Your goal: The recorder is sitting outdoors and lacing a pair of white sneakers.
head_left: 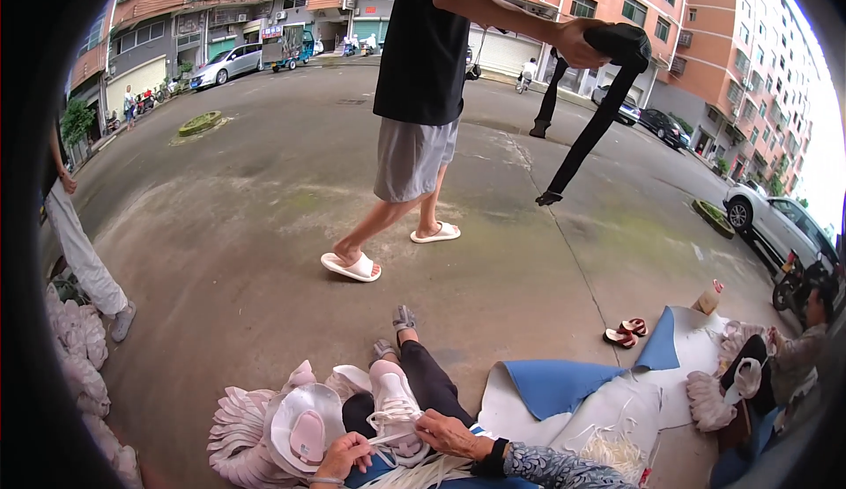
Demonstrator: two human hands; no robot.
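A pale pink shoe upper [390,388] lies across my lap with its toe pointing away from me. White lace is threaded through part of it. My left hand [346,455] pinches a flat white shoelace [388,439] at the lower left of the upper. At the upper's right side, my right hand [451,433] has its fingers closed on the lace, by the eyelets. Loose white laces [421,474] are spread over blue cloth on my lap. Beside my left hand is a round white piece [280,416] with a pink sole-shaped patch.
Stacked pink uppers [236,432] lie at my left, more [79,339] at the far left. White-and-blue sheeting [546,388] with a lace heap [612,454] spreads right, near red sandals [626,333]. A person in white slides [352,266] carries black straps [608,106]; another sits far right.
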